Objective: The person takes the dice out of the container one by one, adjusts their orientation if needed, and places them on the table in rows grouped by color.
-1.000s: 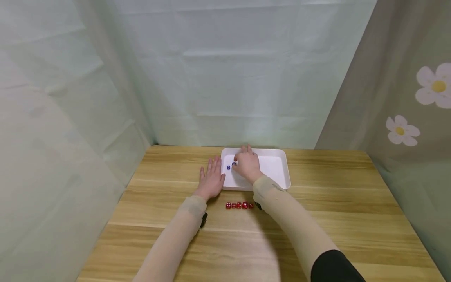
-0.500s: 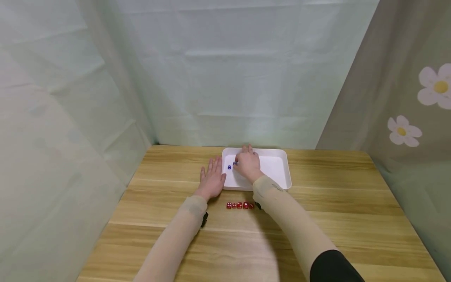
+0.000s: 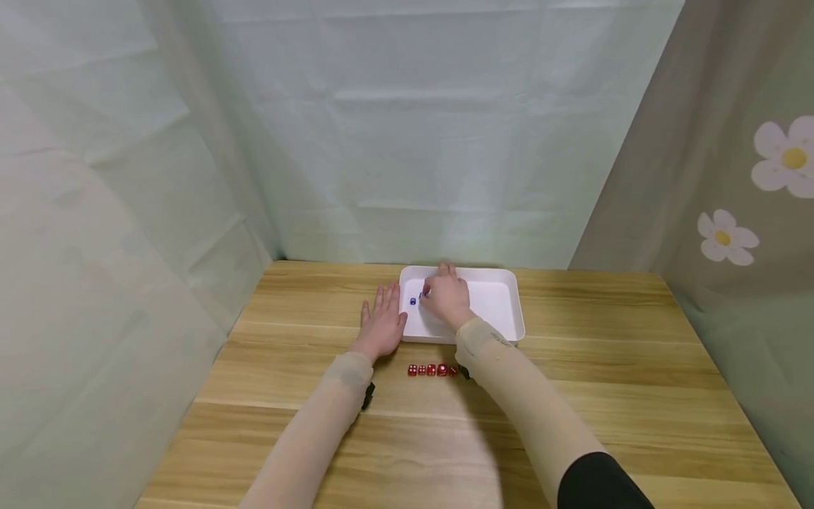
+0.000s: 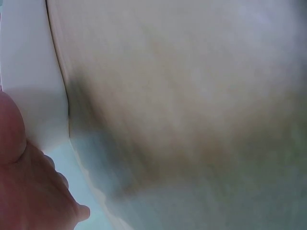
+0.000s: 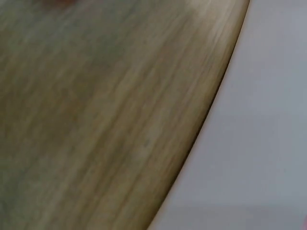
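Note:
A white rectangular tray (image 3: 496,304) stands at the back of the wooden table, its side wall (image 4: 36,67) close up in the left wrist view. My left hand (image 3: 381,326) lies flat, fingers straight, along the tray's left side. Over the tray's left half, my right hand (image 3: 448,298) pinches a small blue die (image 3: 422,295) between thumb and forefinger, its other fingers stretched toward the far rim. One more blue die (image 3: 413,301) sits on the tray floor just left of it. The right wrist view shows only tray wall (image 5: 244,129) and table; those fingers are outside it.
In front of the tray, several red dice (image 3: 431,370) stand in a row on the table (image 3: 591,396). Pale cloth (image 3: 432,141) hangs behind the table's back edge, with a flowered curtain (image 3: 728,237) on the right.
The right hand stays over the same spot, its fingertips covering slightly more of the blue die. The left hand, tray and red dice keep their places.

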`<control>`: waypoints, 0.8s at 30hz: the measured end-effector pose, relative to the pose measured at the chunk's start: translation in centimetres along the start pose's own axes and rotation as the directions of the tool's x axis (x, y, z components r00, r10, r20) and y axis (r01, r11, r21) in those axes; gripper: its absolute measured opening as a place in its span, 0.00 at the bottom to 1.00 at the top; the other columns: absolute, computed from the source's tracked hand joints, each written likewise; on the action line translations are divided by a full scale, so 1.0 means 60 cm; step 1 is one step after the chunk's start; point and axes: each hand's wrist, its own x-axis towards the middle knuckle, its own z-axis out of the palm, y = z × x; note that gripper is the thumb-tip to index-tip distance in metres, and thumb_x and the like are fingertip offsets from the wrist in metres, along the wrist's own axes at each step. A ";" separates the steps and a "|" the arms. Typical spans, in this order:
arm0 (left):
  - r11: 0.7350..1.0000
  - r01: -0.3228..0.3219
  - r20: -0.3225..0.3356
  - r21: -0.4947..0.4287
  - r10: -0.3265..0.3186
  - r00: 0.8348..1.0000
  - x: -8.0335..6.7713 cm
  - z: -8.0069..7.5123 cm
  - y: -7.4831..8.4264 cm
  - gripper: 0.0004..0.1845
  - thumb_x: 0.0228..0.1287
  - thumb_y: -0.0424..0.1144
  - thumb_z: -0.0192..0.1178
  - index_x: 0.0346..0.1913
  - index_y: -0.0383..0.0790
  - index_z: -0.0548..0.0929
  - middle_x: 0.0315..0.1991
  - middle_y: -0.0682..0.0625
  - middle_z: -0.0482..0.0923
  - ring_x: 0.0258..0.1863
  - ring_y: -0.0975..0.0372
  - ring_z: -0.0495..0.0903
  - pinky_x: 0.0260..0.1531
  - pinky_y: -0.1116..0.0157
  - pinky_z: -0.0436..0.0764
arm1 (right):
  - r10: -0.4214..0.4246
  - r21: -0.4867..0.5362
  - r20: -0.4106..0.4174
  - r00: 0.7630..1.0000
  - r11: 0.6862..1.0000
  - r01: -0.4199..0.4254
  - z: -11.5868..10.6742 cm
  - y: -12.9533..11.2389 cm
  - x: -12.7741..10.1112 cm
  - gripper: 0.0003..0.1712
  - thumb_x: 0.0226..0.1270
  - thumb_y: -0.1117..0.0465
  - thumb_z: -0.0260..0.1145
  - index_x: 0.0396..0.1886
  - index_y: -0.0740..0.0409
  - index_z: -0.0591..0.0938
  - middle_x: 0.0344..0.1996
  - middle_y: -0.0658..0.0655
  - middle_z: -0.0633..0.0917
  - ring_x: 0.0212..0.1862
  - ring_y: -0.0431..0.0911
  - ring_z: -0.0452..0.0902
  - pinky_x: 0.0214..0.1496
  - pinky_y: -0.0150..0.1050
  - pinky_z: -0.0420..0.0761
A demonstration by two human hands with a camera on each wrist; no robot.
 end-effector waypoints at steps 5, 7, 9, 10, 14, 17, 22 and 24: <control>1.000 0.001 -0.003 -0.001 -0.001 1.000 0.000 -0.003 0.000 0.39 0.88 0.48 0.42 0.88 0.36 0.40 0.89 0.44 0.36 0.87 0.47 0.34 0.81 0.36 0.38 | 0.006 0.015 0.008 1.000 1.000 -0.006 -0.001 -0.002 0.001 0.10 0.73 0.48 0.73 0.42 0.47 0.92 0.82 0.67 0.64 0.84 0.64 0.53 0.73 0.66 0.71; 1.000 0.003 0.000 -0.002 -0.003 1.000 0.000 -0.003 -0.001 0.39 0.88 0.48 0.42 0.88 0.36 0.40 0.89 0.44 0.36 0.87 0.47 0.34 0.81 0.36 0.38 | 0.008 0.022 0.014 1.000 1.000 -0.009 -0.001 -0.003 0.001 0.10 0.73 0.48 0.73 0.42 0.47 0.92 0.82 0.67 0.63 0.84 0.63 0.52 0.74 0.66 0.70; 1.000 0.006 0.005 -0.002 -0.006 1.000 0.001 -0.002 -0.002 0.39 0.88 0.48 0.42 0.88 0.36 0.39 0.89 0.44 0.36 0.87 0.47 0.33 0.81 0.36 0.38 | 0.011 0.027 0.021 1.000 1.000 -0.012 0.000 -0.003 0.001 0.10 0.73 0.48 0.73 0.43 0.47 0.92 0.83 0.66 0.63 0.84 0.63 0.51 0.74 0.67 0.69; 1.000 0.007 0.006 -0.004 -0.007 1.000 0.001 -0.002 -0.002 0.39 0.88 0.48 0.42 0.88 0.37 0.39 0.89 0.44 0.36 0.87 0.47 0.33 0.81 0.37 0.37 | 0.012 0.026 0.024 1.000 1.000 -0.013 0.000 -0.003 0.001 0.10 0.73 0.48 0.73 0.43 0.47 0.92 0.83 0.66 0.62 0.84 0.63 0.51 0.75 0.67 0.69; 1.000 0.010 0.011 -0.005 -0.010 1.000 0.002 -0.001 -0.003 0.39 0.88 0.49 0.41 0.88 0.37 0.38 0.89 0.44 0.35 0.87 0.48 0.32 0.81 0.37 0.37 | 0.014 0.022 0.028 1.000 1.000 -0.015 0.000 -0.003 0.001 0.10 0.74 0.48 0.73 0.44 0.46 0.92 0.83 0.66 0.62 0.84 0.63 0.51 0.76 0.68 0.67; 1.000 0.011 0.011 -0.006 -0.011 1.000 0.003 -0.001 -0.003 0.39 0.88 0.49 0.41 0.88 0.37 0.38 0.89 0.45 0.35 0.87 0.48 0.32 0.81 0.37 0.37 | 0.013 0.020 0.034 0.999 1.000 -0.014 -0.001 -0.001 0.003 0.10 0.73 0.48 0.73 0.44 0.46 0.92 0.83 0.65 0.62 0.84 0.63 0.51 0.76 0.68 0.65; 1.000 0.013 0.018 -0.015 -0.013 1.000 0.005 -0.001 0.000 0.39 0.89 0.48 0.41 0.88 0.38 0.38 0.89 0.45 0.34 0.87 0.48 0.32 0.81 0.37 0.36 | 0.018 0.022 0.045 0.999 1.000 -0.019 -0.002 0.002 0.003 0.10 0.74 0.48 0.73 0.45 0.46 0.93 0.84 0.65 0.61 0.85 0.63 0.50 0.78 0.69 0.63; 1.000 0.014 0.022 -0.018 -0.013 1.000 0.006 0.000 0.001 0.39 0.89 0.48 0.41 0.88 0.38 0.38 0.89 0.46 0.33 0.87 0.49 0.31 0.81 0.37 0.35 | 0.021 0.023 0.046 0.999 0.999 -0.022 -0.003 0.004 0.003 0.10 0.74 0.48 0.73 0.46 0.46 0.93 0.84 0.65 0.61 0.85 0.63 0.50 0.78 0.69 0.63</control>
